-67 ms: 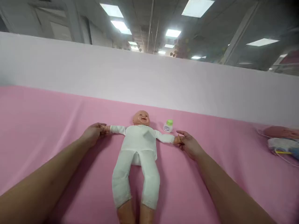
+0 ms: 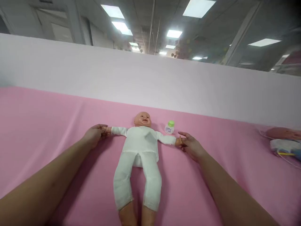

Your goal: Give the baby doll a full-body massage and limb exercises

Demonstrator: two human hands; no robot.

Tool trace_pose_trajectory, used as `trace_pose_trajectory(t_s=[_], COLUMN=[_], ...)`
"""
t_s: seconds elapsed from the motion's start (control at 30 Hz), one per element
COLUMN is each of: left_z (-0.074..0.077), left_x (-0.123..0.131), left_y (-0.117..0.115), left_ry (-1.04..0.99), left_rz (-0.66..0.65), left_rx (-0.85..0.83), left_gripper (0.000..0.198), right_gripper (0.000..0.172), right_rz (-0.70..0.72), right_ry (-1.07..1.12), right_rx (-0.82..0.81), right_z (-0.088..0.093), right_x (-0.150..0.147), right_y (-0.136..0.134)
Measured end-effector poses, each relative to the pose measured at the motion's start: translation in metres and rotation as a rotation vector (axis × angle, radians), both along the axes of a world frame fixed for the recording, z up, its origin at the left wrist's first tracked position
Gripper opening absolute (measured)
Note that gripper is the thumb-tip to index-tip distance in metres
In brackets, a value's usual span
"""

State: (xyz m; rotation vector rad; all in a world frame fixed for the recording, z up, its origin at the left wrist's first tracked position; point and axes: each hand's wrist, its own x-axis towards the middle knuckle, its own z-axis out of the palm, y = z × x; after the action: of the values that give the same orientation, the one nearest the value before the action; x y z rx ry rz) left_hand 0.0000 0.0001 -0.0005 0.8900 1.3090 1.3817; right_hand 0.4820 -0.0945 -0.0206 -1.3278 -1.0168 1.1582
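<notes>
A baby doll (image 2: 140, 147) in a white suit lies on its back on the pink sheet (image 2: 47, 125), arms spread wide. My left hand (image 2: 94, 135) is closed round the doll's hand on the left side. My right hand (image 2: 191, 145) pinches the doll's other hand on the right. A small white bottle with a green cap (image 2: 169, 127) stands just beyond the doll's right-side arm, close to my right hand.
A white partition (image 2: 150, 84) runs along the back of the pink surface. At the far right edge lie another doll's pink shape (image 2: 282, 133) and a bundle of cloth with a cord (image 2: 285, 147).
</notes>
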Motion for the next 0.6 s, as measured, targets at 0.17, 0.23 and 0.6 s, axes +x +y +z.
trace_pose_trajectory(t_s=[0.17, 0.23, 0.6], left_z=[-0.001, 0.000, 0.000], left_x=[-0.001, -0.002, -0.007], left_y=[0.000, -0.001, -0.001], left_ry=[0.022, 0.036, 0.117], left_rz=[-0.069, -0.081, -0.050], left_rx=[0.007, 0.001, -0.017], left_gripper=[0.020, 0.024, 0.010], right_gripper=[0.045, 0.040, 0.044], right_rz=[0.071, 0.104, -0.049], right_ry=[0.148, 0.152, -0.179], right_rx=[-0.008, 0.004, 0.008], right_z=[-0.002, -0.003, -0.011], right_x=[0.008, 0.010, 0.001], right_y=[0.003, 0.003, 0.008])
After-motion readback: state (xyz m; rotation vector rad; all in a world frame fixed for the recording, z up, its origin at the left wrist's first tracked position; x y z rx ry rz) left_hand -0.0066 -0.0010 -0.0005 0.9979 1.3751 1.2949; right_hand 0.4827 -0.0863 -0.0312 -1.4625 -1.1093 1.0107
